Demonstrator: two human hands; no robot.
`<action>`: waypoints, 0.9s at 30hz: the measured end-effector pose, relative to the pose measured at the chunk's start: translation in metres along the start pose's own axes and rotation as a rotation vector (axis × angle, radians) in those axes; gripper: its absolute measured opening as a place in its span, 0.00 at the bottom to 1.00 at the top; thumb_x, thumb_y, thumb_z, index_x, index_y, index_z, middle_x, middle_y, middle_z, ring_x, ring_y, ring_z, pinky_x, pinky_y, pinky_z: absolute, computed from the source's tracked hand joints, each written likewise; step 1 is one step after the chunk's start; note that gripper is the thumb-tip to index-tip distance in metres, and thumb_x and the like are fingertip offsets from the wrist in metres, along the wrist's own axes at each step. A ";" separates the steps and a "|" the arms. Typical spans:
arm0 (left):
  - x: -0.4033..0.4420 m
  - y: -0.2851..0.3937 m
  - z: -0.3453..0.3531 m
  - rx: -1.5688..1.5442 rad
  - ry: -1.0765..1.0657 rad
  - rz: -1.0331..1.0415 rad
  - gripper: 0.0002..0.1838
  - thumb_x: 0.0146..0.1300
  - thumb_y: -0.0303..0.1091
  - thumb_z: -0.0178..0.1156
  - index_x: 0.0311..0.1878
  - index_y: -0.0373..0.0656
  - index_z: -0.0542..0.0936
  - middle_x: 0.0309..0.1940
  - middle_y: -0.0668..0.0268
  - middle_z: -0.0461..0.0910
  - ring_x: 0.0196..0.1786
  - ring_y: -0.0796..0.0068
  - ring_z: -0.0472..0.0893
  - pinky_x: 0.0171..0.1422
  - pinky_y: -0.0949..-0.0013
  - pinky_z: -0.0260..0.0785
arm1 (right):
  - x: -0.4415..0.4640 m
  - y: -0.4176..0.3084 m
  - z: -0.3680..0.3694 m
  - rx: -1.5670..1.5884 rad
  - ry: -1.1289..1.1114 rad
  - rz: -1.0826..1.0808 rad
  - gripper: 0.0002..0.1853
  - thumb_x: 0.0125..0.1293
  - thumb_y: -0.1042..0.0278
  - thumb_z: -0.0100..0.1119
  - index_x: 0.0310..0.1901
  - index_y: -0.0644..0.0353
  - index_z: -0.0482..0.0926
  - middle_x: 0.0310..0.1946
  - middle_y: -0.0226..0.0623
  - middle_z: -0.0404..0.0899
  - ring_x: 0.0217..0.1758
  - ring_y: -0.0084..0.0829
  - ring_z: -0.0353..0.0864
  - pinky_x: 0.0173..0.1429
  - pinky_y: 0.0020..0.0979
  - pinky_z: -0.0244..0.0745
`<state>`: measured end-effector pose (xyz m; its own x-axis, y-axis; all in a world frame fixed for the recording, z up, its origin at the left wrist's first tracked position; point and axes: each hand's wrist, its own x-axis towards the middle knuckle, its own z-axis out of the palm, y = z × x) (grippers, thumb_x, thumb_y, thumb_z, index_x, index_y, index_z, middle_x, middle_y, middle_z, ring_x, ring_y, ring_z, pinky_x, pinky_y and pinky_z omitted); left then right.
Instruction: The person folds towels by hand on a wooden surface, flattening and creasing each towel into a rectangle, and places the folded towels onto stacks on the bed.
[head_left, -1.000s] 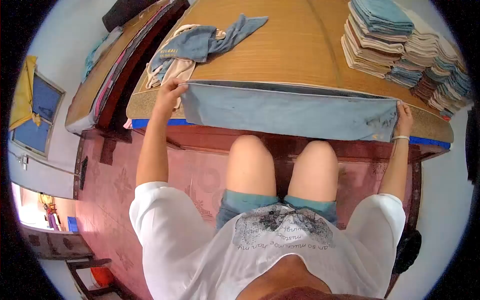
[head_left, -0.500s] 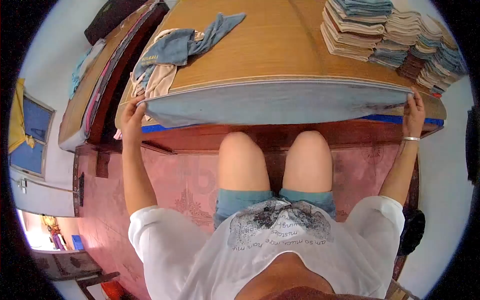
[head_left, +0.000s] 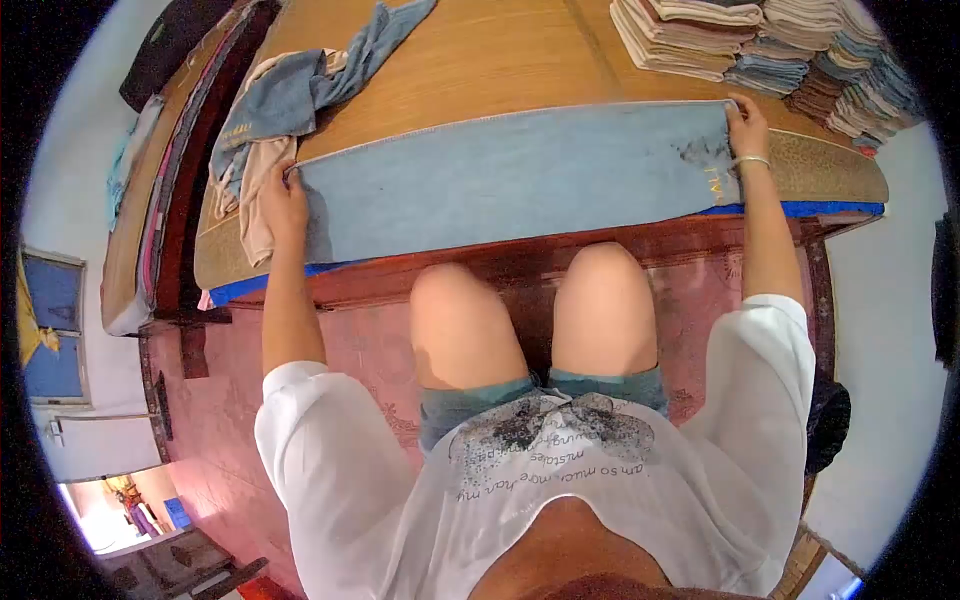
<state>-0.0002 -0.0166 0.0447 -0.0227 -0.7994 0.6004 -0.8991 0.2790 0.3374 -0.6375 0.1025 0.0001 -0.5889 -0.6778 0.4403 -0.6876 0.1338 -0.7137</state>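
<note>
A long blue-grey towel [head_left: 520,175] lies stretched sideways across the near part of the mat-covered bed [head_left: 500,60]. Yellow lettering and a dark patch show at its right end, and its lower edge reaches the bed's front edge. My left hand [head_left: 283,203] pinches the towel's upper left corner. At the upper right corner, my right hand [head_left: 747,128] grips it between thumb and fingers. Just beyond my left hand, a crumpled heap of blue and cream towels [head_left: 275,110] lies on the bed.
Stacks of folded towels [head_left: 690,40] stand at the back right of the bed. Another raised bed or bench [head_left: 160,190] runs along the left wall. My knees are close to the bed's front edge, above a red patterned floor [head_left: 340,360].
Both hands have moved farther onto the bed and slightly left, my right hand more so. The towel now lies flatter, showing more of its face and the yellow lettering.
</note>
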 end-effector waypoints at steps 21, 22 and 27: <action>0.009 -0.022 0.036 0.278 0.057 0.238 0.12 0.57 0.34 0.54 0.44 0.44 0.76 0.37 0.54 0.75 0.42 0.53 0.74 0.46 0.58 0.66 | 0.024 0.002 0.036 -0.671 -0.086 -0.208 0.18 0.60 0.56 0.48 0.51 0.50 0.72 0.52 0.39 0.70 0.52 0.45 0.71 0.54 0.45 0.67; 0.009 -0.014 0.032 0.247 0.002 0.084 0.13 0.56 0.34 0.55 0.45 0.43 0.75 0.39 0.54 0.75 0.44 0.53 0.74 0.47 0.58 0.66 | 0.022 -0.006 0.030 -0.739 -0.112 -0.225 0.19 0.60 0.55 0.48 0.52 0.50 0.71 0.54 0.38 0.69 0.55 0.44 0.69 0.55 0.45 0.66; -0.003 0.066 0.027 0.095 0.163 0.446 0.18 0.54 0.35 0.57 0.50 0.46 0.74 0.49 0.56 0.73 0.53 0.53 0.70 0.57 0.55 0.59 | -0.056 -0.087 0.022 -0.568 -0.095 -0.502 0.25 0.56 0.47 0.53 0.54 0.48 0.71 0.59 0.37 0.65 0.64 0.36 0.60 0.62 0.53 0.50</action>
<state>-0.0710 -0.0100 0.0456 -0.3530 -0.5171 0.7797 -0.8533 0.5197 -0.0417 -0.5357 0.1124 0.0255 -0.1261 -0.8113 0.5708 -0.9912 0.1266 -0.0390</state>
